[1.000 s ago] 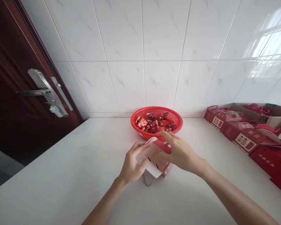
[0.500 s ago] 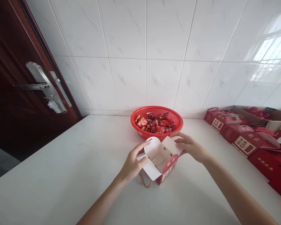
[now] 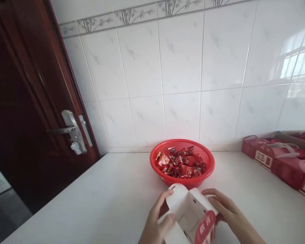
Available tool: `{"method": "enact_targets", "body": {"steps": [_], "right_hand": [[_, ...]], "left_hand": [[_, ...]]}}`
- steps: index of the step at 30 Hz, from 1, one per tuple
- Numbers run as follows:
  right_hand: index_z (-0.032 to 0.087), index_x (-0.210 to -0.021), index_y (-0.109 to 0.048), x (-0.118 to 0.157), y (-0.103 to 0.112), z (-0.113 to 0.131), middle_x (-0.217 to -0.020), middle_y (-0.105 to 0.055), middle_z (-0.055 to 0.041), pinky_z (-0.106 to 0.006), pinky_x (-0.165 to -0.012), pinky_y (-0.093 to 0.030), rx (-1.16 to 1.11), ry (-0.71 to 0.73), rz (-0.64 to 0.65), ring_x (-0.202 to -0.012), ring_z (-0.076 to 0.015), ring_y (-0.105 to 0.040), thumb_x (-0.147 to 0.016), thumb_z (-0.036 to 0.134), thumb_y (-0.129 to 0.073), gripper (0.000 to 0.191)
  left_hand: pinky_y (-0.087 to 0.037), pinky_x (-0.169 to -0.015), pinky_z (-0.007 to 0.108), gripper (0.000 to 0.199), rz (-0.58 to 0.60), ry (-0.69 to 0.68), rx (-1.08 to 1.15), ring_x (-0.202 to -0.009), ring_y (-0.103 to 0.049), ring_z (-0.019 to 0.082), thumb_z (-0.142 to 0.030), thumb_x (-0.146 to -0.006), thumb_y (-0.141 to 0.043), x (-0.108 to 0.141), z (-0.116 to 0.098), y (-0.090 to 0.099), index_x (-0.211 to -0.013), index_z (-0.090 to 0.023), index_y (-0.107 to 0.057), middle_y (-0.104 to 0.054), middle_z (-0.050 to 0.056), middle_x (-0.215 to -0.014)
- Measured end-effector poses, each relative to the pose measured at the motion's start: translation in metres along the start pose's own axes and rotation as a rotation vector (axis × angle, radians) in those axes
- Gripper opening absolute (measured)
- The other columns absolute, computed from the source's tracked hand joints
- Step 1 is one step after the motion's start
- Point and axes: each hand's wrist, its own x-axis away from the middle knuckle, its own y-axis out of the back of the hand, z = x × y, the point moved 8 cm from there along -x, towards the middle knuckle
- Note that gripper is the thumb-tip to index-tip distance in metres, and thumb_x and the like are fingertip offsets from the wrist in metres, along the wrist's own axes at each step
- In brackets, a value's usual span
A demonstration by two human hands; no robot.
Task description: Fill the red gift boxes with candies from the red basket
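Observation:
A small red gift box [image 3: 189, 217], white inside and with its top flaps spread open, stands on the white counter [image 3: 112, 193]. Nothing lies inside the part I can see. My left hand [image 3: 159, 217] grips its left side, thumb over a flap and fingertips at the back rounded flap. On the right, my right hand [image 3: 225, 210] holds the side flap between thumb and fingers. Right behind the box sits a red plastic basket [image 3: 157, 149] with many red-wrapped candies [image 3: 183, 164] in it. The frame's lower edge cuts off the box's front.
Several red gift boxes [image 3: 282, 166] stand in a row along the right, beside a cardboard carton [image 3: 289, 137]. A white tiled wall [image 3: 180, 74] closes off the back. At the left is a dark red door [image 3: 27, 101] with a metal handle [image 3: 75, 132].
My view has tilted upward, so the basket, box and hands appear lower and further right. Both hands stay on the box flaps. The rope handle has gone out of sight.

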Motion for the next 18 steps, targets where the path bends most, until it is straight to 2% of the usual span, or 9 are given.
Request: {"method": "enact_targets", "body": {"steps": [4, 11, 18], "right_hand": [[0.025, -0.098, -0.071, -0.002, 0.001, -0.003, -0.074, -0.067, -0.0031, -0.034, -0.060, -0.055, 0.025, 0.033, -0.044, -0.063, -0.0213, -0.062, -0.080, 0.069, -0.057, 0.050], [0.026, -0.101, -0.069, 0.002, 0.003, 0.002, -0.083, -0.068, -0.0032, -0.034, -0.064, -0.056, 0.039, 0.022, -0.099, -0.059, -0.0187, -0.061, -0.079, 0.076, -0.052, 0.057], [0.025, -0.108, -0.066, 0.002, 0.004, -0.002, -0.084, -0.069, -0.0067, -0.038, -0.070, -0.055, 0.090, 0.044, -0.090, -0.073, -0.0265, -0.065, -0.078, 0.077, -0.051, 0.062]], "left_hand": [[-0.053, -0.096, 0.036, 0.059, -0.035, -0.050, -0.047, -0.118, -0.063, 0.030, -0.040, -0.079, -0.068, 0.000, 0.006, 0.003, -0.136, -0.025, -0.057, -0.067, 0.010, -0.129], [-0.051, -0.101, 0.036, 0.061, -0.120, -0.079, -0.087, -0.120, -0.062, 0.030, -0.053, -0.083, -0.066, -0.003, 0.014, 0.011, -0.136, -0.023, -0.058, -0.064, 0.011, -0.134], [-0.050, -0.102, 0.037, 0.059, -0.083, -0.138, -0.180, -0.120, -0.062, 0.029, -0.054, -0.089, -0.059, -0.001, 0.003, 0.010, -0.137, -0.019, -0.055, -0.062, 0.015, -0.135]]}}
